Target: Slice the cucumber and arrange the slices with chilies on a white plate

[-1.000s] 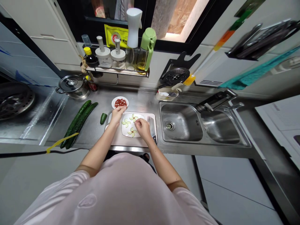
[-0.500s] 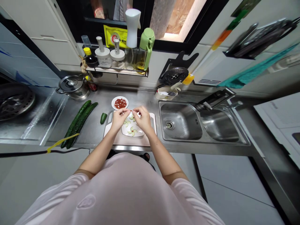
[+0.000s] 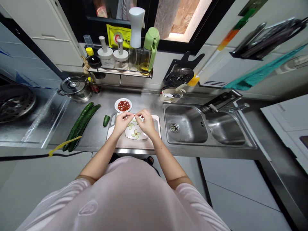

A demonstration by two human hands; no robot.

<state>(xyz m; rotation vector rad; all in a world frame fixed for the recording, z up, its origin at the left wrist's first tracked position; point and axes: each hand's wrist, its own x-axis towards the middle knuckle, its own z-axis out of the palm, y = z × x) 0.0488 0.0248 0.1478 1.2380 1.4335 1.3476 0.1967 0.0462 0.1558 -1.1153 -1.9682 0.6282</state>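
Two fans of pale green cucumber slices show on the white plate, which sits on a chopping board on the steel table, so we have part of the arrangement laid out; a tiny red speck seems to mark the centre of the lower fan, though it is too small to be sure. The top of the plate is hidden beneath our hands, so we cannot count every slice. Our left hand and right hand hover directly above the plate, just over the slices, with their fingers curled inward and their fingertips drawn almost together. Whether they pinch some small piece between them, we cannot tell. Beyond the board, a small round plate holds a heap of chopped red bits, most of them untouched. To our left lie two whole dark green cucumbers, uncut as far as we can see, and a short cucumber piece rests just beside the board. The steel double sink lies to our right, apart from the hands.
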